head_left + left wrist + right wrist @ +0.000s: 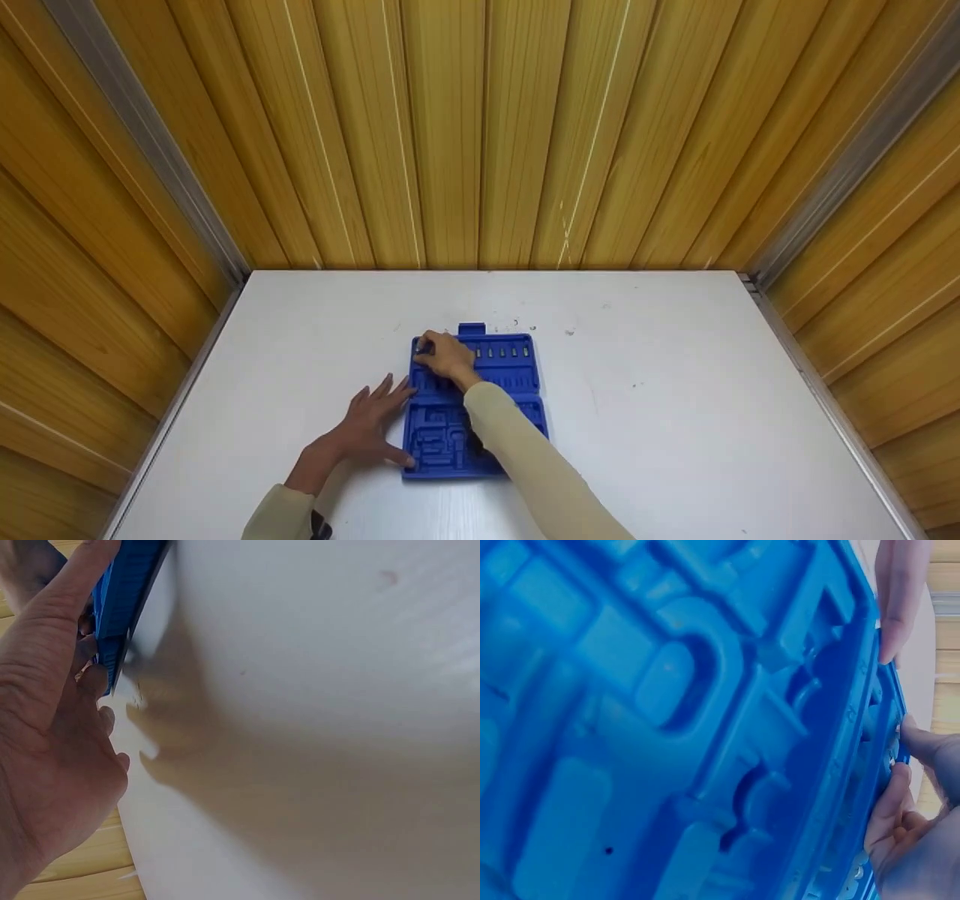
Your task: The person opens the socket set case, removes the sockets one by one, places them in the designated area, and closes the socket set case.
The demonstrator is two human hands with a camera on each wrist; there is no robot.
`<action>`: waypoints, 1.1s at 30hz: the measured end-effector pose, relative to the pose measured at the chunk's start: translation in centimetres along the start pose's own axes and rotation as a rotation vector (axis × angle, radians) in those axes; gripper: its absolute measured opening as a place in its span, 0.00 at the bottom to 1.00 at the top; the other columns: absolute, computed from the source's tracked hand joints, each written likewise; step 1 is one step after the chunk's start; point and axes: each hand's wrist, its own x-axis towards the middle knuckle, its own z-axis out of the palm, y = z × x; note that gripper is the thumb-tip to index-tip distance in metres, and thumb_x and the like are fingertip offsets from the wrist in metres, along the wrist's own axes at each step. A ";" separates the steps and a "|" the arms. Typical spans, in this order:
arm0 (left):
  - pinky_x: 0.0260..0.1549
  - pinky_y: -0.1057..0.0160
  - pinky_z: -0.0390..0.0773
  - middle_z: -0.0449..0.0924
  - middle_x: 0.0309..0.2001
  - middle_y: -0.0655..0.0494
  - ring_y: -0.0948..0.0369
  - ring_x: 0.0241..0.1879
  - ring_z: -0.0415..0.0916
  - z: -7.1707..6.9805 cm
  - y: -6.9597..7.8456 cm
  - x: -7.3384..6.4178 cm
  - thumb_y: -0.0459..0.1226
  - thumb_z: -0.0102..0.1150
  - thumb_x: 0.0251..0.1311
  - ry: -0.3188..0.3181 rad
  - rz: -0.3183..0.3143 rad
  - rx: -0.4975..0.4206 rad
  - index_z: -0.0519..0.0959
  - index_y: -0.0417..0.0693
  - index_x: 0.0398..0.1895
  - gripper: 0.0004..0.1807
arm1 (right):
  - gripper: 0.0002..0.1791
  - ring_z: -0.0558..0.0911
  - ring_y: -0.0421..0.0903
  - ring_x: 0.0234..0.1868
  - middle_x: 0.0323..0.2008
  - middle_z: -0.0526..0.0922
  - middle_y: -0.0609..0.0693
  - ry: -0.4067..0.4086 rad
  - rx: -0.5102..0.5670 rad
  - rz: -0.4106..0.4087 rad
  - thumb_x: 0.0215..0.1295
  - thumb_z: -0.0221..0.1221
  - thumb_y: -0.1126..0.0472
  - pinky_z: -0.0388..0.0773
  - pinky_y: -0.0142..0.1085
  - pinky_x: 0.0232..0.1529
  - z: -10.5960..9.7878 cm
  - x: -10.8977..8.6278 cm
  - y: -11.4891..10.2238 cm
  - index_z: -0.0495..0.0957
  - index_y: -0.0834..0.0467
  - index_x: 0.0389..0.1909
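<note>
Head view puts your right hand [448, 355] at the far-left corner of the open blue case [450, 475], apparently pinching a small metal piece [421, 349], bit row [502, 352] running rightward, your spread left hand [366, 425] touching the left edge.

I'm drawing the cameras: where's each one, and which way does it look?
Head: on the head, looking forward and down at the blue case on the white table; left hand, right hand and sleeves show.
Left wrist: on that wrist, facing the white table and blue case's edge; left hand shows.
Right wrist: on that wrist, facing across the blue case; both hands partly show.
Shared: all three see the blue case.
</note>
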 end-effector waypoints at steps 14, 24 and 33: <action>0.75 0.29 0.40 0.50 0.81 0.39 0.36 0.81 0.39 0.1 0.4 0.1 0.58 0.84 0.36 0.000 -0.021 0.063 0.59 0.44 0.79 0.67 | 0.09 0.80 0.46 0.43 0.43 0.86 0.50 -0.024 0.213 -0.004 0.71 0.64 0.55 0.75 0.41 0.49 -0.6 -0.9 0.3 0.82 0.57 0.38; 0.74 0.28 0.42 0.50 0.81 0.39 0.36 0.81 0.40 0.4 0.6 0.7 0.58 0.83 0.37 -0.013 -0.009 0.073 0.58 0.44 0.80 0.67 | 0.06 0.80 0.41 0.39 0.46 0.87 0.61 -0.173 0.641 0.032 0.73 0.60 0.63 0.78 0.31 0.35 -2.7 -2.4 2.2 0.77 0.64 0.39; 0.75 0.29 0.42 0.51 0.82 0.42 0.38 0.82 0.39 0.1 0.7 0.4 0.60 0.82 0.37 -0.017 -0.047 0.115 0.57 0.44 0.80 0.68 | 0.14 0.88 0.48 0.40 0.51 0.87 0.65 -0.252 0.593 -0.012 0.76 0.57 0.62 0.84 0.38 0.40 -6.3 -4.4 3.6 0.79 0.66 0.54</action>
